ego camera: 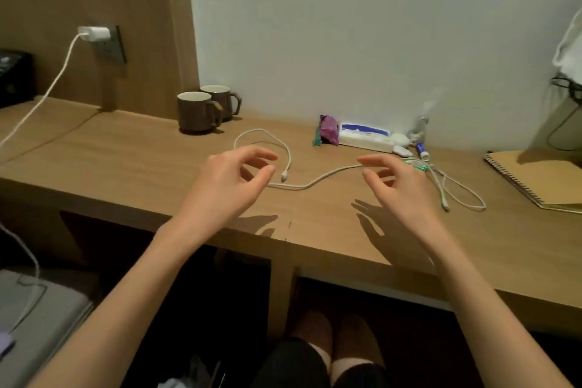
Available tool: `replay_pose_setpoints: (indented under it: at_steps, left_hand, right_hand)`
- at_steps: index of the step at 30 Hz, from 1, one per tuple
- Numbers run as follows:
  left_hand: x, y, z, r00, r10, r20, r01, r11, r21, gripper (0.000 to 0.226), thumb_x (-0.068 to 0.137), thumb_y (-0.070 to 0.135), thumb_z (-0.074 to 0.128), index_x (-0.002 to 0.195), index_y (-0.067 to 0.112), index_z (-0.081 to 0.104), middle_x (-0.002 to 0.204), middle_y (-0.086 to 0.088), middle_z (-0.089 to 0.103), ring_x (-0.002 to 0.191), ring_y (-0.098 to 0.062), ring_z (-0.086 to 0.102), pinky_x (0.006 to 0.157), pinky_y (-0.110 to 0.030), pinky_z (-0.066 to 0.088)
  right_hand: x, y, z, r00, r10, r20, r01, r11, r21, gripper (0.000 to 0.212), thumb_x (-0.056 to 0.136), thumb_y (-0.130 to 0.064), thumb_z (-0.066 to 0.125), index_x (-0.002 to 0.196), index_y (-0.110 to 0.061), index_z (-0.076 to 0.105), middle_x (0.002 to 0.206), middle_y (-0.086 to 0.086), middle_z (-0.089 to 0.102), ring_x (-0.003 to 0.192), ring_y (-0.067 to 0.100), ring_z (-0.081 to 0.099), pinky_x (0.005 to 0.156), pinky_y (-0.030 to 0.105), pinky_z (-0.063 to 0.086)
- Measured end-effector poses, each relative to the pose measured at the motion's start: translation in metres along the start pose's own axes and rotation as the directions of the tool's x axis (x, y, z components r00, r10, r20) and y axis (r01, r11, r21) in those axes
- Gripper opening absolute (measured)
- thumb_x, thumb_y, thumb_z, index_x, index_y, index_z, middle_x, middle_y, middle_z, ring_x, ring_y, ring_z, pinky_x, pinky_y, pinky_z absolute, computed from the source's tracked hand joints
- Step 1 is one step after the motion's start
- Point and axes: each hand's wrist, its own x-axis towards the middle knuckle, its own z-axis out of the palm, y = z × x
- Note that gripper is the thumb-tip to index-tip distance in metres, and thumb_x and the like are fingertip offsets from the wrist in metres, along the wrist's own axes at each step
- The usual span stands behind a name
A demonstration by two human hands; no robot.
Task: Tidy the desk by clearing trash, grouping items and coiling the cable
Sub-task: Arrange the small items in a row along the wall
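A white cable [302, 186] lies on the wooden desk [126, 164], looped at its left end with a loose plug [284, 176]. My left hand [226, 186] hovers over the left part of the cable, fingers apart, thumb tip close to it. My right hand [400, 186] is over the right part; the cable runs between its index finger and thumb, which are spread. A second white cable [466, 201] trails in a loop right of that hand. Against the wall lie a purple wrapper [329, 132], a tissue pack [363, 135] and a crumpled white scrap [399, 138].
Two brown mugs [196, 112] stand at the back left. A blue tube [422, 150] and a small green item [417, 166] lie by my right hand. A spiral notebook [541, 176] is at the right. A white charger [94, 34] sits in the wall socket, its cord hanging left.
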Motion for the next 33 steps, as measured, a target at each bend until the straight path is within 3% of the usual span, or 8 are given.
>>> replay_pose_setpoints:
  at_steps: [4, 8, 14, 20, 25, 28, 33]
  left_hand:
    - [0.045, -0.005, 0.05, 0.996, 0.019, 0.082, -0.021, 0.999, 0.034, 0.031, 0.09, 0.037, 0.056, 0.121, 0.03, 0.059, 0.112, 0.01, 0.064, 0.098, -0.006, 0.06, 0.079, -0.025, 0.051]
    - [0.077, -0.018, 0.096, 0.975, -0.044, 0.216, 0.007, 0.985, 0.17, 0.048, 0.089, 0.043, 0.056, 0.134, 0.028, 0.049, 0.136, -0.003, 0.05, 0.119, -0.018, 0.049, 0.097, -0.033, 0.041]
    - [0.103, -0.029, 0.145, 0.94, -0.105, 0.325, -0.016, 0.938, 0.347, 0.055, 0.088, 0.055, 0.049, 0.137, 0.029, 0.046, 0.145, -0.004, 0.042, 0.136, -0.023, 0.034, 0.111, -0.047, 0.028]
    - [0.114, -0.028, 0.167, 0.947, -0.047, 0.317, -0.063, 0.943, 0.327, 0.036, 0.098, 0.036, 0.042, 0.131, 0.03, 0.054, 0.145, 0.002, 0.045, 0.138, -0.021, 0.034, 0.115, -0.052, 0.015]
    - [0.12, -0.025, 0.171, 0.954, 0.002, 0.3, -0.095, 0.95, 0.297, 0.033, 0.096, 0.024, 0.048, 0.127, 0.024, 0.059, 0.134, 0.0, 0.057, 0.126, -0.021, 0.048, 0.114, -0.05, 0.02]
    - [0.126, -0.022, 0.177, 0.954, 0.016, 0.299, -0.099, 0.96, 0.262, 0.039, 0.093, 0.026, 0.052, 0.132, 0.02, 0.053, 0.129, -0.003, 0.061, 0.12, -0.024, 0.053, 0.109, -0.046, 0.032]
    - [0.14, -0.01, 0.195, 0.914, 0.087, 0.397, -0.149, 0.981, 0.127, 0.06, 0.092, 0.03, 0.057, 0.146, 0.025, 0.032, 0.141, -0.001, 0.049, 0.128, -0.019, 0.047, 0.106, -0.041, 0.04]
  right_hand:
    - [-0.002, 0.036, -0.031, 0.996, 0.064, -0.062, -0.071, 0.99, -0.125, 0.024, 0.093, -0.026, 0.057, 0.115, -0.032, 0.063, 0.111, -0.013, 0.063, 0.094, 0.007, 0.057, 0.083, 0.032, 0.051]
    - [0.004, 0.08, -0.051, 0.974, 0.185, -0.129, -0.215, 0.934, -0.286, 0.03, 0.092, -0.023, 0.057, 0.122, -0.024, 0.062, 0.124, -0.004, 0.061, 0.116, 0.019, 0.05, 0.097, 0.038, 0.042]
    - [0.025, 0.133, -0.059, 0.901, 0.417, -0.118, -0.424, 0.789, -0.445, 0.044, 0.087, -0.041, 0.06, 0.128, -0.023, 0.057, 0.134, 0.003, 0.055, 0.12, 0.029, 0.044, 0.1, 0.041, 0.038]
    - [0.037, 0.147, -0.05, 0.887, 0.421, -0.189, -0.457, 0.746, -0.484, 0.032, 0.086, -0.044, 0.062, 0.11, -0.024, 0.069, 0.12, 0.007, 0.058, 0.117, 0.028, 0.042, 0.095, 0.038, 0.037]
    - [0.04, 0.143, -0.048, 0.882, 0.428, -0.196, -0.47, 0.774, -0.426, 0.01, 0.082, -0.033, 0.063, 0.087, -0.027, 0.07, 0.108, 0.006, 0.058, 0.111, 0.026, 0.044, 0.092, 0.037, 0.039]
    - [0.037, 0.136, -0.047, 0.901, 0.413, -0.135, -0.428, 0.791, -0.437, 0.008, 0.078, -0.034, 0.064, 0.081, -0.027, 0.068, 0.102, 0.001, 0.054, 0.109, 0.024, 0.043, 0.09, 0.036, 0.037]
    - [0.032, 0.118, -0.047, 0.944, 0.322, 0.072, -0.268, 0.875, -0.403, 0.005, 0.079, -0.036, 0.066, 0.077, -0.033, 0.062, 0.095, -0.005, 0.051, 0.105, 0.017, 0.041, 0.085, 0.034, 0.035]
